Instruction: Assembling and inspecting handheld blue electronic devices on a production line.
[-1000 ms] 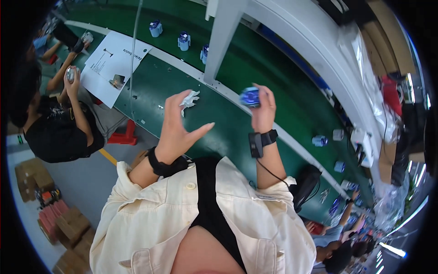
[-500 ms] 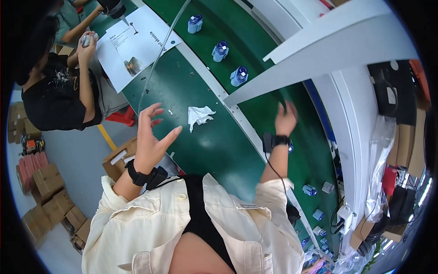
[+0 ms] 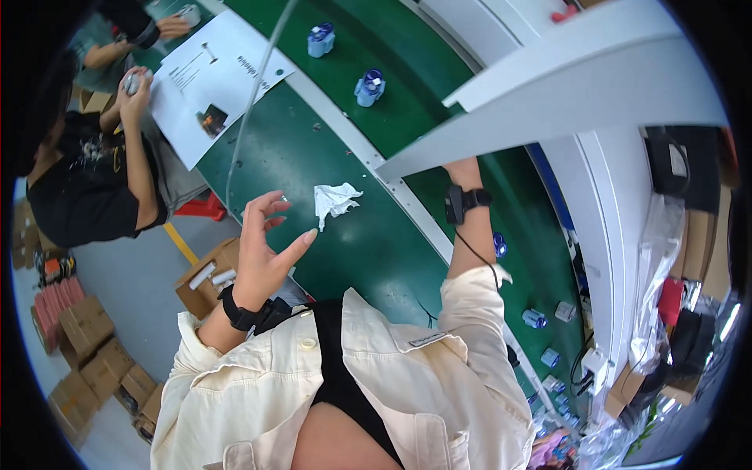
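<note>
My left hand (image 3: pixel 265 254) hovers over the near-left part of the green table (image 3: pixel 376 258), fingers curved and thumb apart, with nothing in it. Just beyond its fingertips lies a crumpled white cloth or tissue (image 3: pixel 335 202). My right hand (image 3: pixel 464 170) reaches across to the green conveyor belt, and a grey slanting beam (image 3: pixel 540 94) covers its fingers. Whatever it touches there is hidden. Farther along the belt stand two small light-blue items with dark-blue tops, a nearer one (image 3: pixel 369 88) and a farther one (image 3: pixel 320 40).
At the far left a co-worker in a black top (image 3: pixel 94 180) holds a small pale object. A white printed sheet (image 3: pixel 207 86) and a clear tube (image 3: pixel 254 94) are on the table's far side. Another blue item (image 3: pixel 499 244) sits by my right forearm; several more lie at lower right.
My right hand has moved forward, behind the beam. The nearest of the three upright blue items no longer shows. My left hand stays about where it was, still open.
</note>
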`<state>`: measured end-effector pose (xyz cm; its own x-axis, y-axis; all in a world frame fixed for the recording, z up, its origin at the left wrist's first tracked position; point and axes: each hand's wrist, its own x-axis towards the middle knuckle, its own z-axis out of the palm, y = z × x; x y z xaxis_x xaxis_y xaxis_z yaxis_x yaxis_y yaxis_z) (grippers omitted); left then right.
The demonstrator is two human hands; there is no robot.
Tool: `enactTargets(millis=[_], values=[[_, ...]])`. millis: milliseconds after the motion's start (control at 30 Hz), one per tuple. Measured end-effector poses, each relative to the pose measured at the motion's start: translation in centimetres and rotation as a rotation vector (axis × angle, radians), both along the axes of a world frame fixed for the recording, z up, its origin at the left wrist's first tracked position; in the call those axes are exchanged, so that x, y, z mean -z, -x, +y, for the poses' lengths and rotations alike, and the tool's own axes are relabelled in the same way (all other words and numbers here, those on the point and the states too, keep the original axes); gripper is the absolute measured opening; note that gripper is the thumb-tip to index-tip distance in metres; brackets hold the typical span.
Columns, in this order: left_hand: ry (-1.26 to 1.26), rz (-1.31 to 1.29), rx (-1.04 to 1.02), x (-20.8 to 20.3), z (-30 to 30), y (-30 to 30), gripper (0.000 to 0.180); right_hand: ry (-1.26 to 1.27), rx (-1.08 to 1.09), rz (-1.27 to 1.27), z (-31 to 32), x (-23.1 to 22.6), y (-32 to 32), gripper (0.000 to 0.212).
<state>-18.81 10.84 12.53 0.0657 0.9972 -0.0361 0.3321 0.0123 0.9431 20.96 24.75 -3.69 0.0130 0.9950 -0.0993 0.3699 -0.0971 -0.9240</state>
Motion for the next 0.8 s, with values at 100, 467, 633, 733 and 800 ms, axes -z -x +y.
enactTargets(millis=[100,467,633,733,800], values=[[0.046,-0.066,0.105,0.0,0.5,-0.8,0.069,0.121,0.091,0.225,-6.8,-7.3,0.9,0.074],[0.345,-0.383,1.014,-4.5,1.3,-4.5,0.105,-0.315,-0.629,0.077,-18.0,-27.3,12.6,0.073],[0.06,-0.245,0.734,-7.3,-2.2,-3.6,0.092,-0.519,-0.454,0.015,-20.5,-29.3,12.1,0.053],[-0.054,-0.207,0.705,-8.1,-3.8,-2.8,0.087,-0.612,-0.412,-0.196,-22.0,-30.0,14.0,0.028],[-0.114,-0.192,0.692,-8.5,-4.8,-2.5,0.084,-0.629,-0.405,-0.203,-22.4,-30.2,14.7,0.024]])
